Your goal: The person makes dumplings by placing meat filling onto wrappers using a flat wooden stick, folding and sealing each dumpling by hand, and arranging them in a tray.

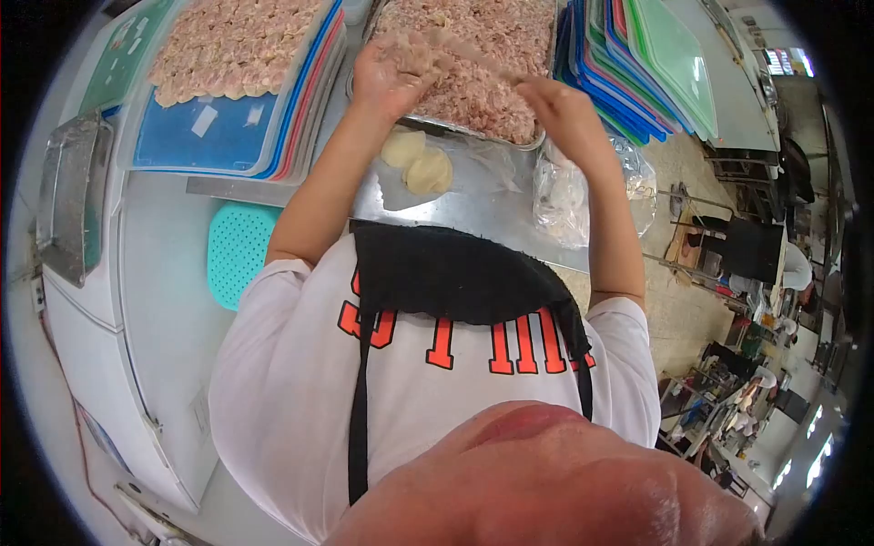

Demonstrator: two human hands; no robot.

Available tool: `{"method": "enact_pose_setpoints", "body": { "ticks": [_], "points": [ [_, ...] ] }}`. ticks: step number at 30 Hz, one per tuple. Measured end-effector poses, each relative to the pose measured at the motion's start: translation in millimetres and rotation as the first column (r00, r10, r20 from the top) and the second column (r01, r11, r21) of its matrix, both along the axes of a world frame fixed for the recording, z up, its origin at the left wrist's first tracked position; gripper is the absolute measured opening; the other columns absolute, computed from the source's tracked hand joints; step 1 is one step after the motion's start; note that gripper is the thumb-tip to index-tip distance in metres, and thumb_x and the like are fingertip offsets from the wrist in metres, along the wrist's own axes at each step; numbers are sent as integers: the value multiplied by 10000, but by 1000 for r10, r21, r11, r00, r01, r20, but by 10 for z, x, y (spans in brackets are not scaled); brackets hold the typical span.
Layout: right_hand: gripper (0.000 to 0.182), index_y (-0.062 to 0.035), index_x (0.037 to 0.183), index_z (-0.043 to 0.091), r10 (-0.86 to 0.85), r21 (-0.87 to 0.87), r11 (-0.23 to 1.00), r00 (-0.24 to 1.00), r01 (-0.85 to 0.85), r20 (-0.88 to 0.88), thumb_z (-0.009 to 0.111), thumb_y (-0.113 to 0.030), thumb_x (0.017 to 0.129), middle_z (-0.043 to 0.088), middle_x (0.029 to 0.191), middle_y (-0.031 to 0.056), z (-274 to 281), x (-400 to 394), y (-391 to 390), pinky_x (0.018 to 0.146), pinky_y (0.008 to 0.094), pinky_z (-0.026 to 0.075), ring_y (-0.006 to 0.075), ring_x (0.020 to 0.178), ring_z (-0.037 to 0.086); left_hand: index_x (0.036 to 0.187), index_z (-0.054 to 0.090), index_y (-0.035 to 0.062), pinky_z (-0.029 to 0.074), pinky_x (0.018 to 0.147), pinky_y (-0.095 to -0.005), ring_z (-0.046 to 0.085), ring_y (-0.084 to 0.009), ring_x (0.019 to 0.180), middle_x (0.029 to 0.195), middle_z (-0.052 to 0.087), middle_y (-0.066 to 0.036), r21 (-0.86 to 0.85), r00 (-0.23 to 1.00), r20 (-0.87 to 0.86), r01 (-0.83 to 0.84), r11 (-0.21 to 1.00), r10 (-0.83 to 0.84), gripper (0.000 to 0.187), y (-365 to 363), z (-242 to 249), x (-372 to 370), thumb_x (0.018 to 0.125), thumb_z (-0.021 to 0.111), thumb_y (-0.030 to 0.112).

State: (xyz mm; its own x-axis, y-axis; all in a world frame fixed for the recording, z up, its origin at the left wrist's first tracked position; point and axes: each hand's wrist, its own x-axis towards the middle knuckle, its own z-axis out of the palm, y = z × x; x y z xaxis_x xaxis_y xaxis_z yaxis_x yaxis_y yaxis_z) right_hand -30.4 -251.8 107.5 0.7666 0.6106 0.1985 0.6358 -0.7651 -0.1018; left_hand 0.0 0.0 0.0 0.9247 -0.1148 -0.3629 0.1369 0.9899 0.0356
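My left hand [387, 80] is cupped around a lump of minced meat [414, 56] at the near left side of a metal tray [523, 144]. Whether a wrapper lies under that lump is hard to see. Minced meat filling [482, 100] fills the tray. With closed fingers, my right hand [563, 114] grips the end of a thin flat spatula [499, 68], which reaches left toward the lump and looks smeared with meat. Just below the tray, round pale dough wrappers [428, 171] lie in two small piles on the metal surface.
A clear plastic bag [560, 202] sits beneath my right forearm. On the left, filled dumplings [237, 41] cover a blue tray [173, 141] atop a stack. Stacked coloured trays [637, 68] stand at right. A turquoise basket [241, 250] is near my left elbow. Another person [751, 250] is farther right.
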Motion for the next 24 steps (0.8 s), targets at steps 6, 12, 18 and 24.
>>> {"method": "enact_pose_setpoints", "body": {
  "ticks": [6, 12, 18, 24],
  "points": [
    [296, -22, 1032, 681, -96, 395, 854, 848, 339, -521, 531, -272, 977, 493, 609, 34, 85, -116, -33, 544, 247, 380, 89, 585, 440, 1359, 404, 101, 489, 939, -397, 607, -280, 1042, 1120, 602, -105, 745, 800, 429, -50, 665, -420, 642, 104, 384, -109, 799, 717, 90],
    [299, -16, 1076, 681, -61, 349, 898, 863, 266, -501, 572, -268, 956, 585, 667, 52, 318, -327, -79, 577, 254, 419, 102, 620, 501, 1283, 525, 88, 481, 908, -327, 607, -197, 1001, 1100, 652, -61, 782, 500, 443, -622, 47, -744, 579, 148, 602, -40, 773, 773, 207],
    [275, -36, 1024, 683, 105, 409, 910, 914, 71, -392, 628, -276, 901, 675, 898, 158, -150, -67, -257, 714, 346, 490, 316, 808, 638, 1161, 624, 56, 477, 902, -322, 611, -232, 999, 1071, 659, -100, 757, 578, 182, -598, -261, -795, 579, 149, 344, 19, 699, 816, 348],
    [214, -78, 1044, 656, -59, 316, 948, 996, 33, 71, 619, -222, 889, 632, 840, 143, -185, -171, -148, 650, 418, 495, 346, 769, 623, 1206, 599, 27, 468, 896, -328, 609, -224, 1014, 1104, 650, -146, 971, 822, -77, -67, -230, -564, 596, -24, 279, 5, 724, 785, 325]
  ]
}}
